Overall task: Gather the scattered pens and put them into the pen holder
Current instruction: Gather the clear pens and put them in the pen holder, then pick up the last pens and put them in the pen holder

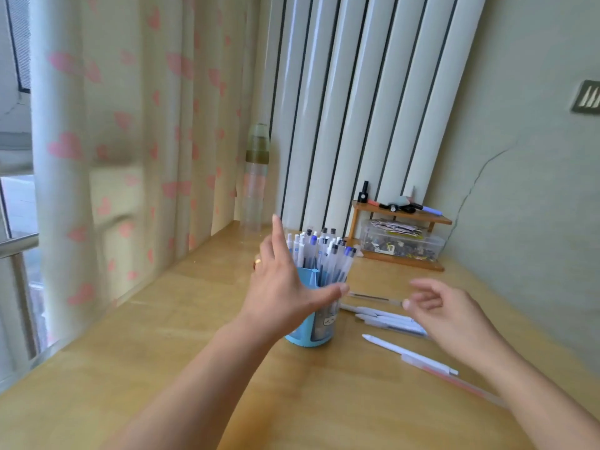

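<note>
A blue pen holder (310,323) stands upright on the wooden table (201,368), packed with white pens (319,251) whose caps point up. The left hand (282,287) is spread open in front of the holder's left side, fingers apart and thumb reaching right across the holder; whether it touches the holder cannot be told. A ring (257,262) shows on one finger.

To the right, the right hand (444,311) hovers over the table, loosely open with fingers curled, gripping nothing. Just beside its fingertips lie the scattered pens: a thin clear one (373,298) farthest, a cluster of white pens (386,319) partly hidden by the hand, then a white pen (409,354) and a pink-tinted pen (454,381) nearer.

At the far right corner sits a small wooden shelf (402,216) with a clear box (401,243) under it. A tall clear bottle (256,177) stands by the heart-print curtain (130,125).
</note>
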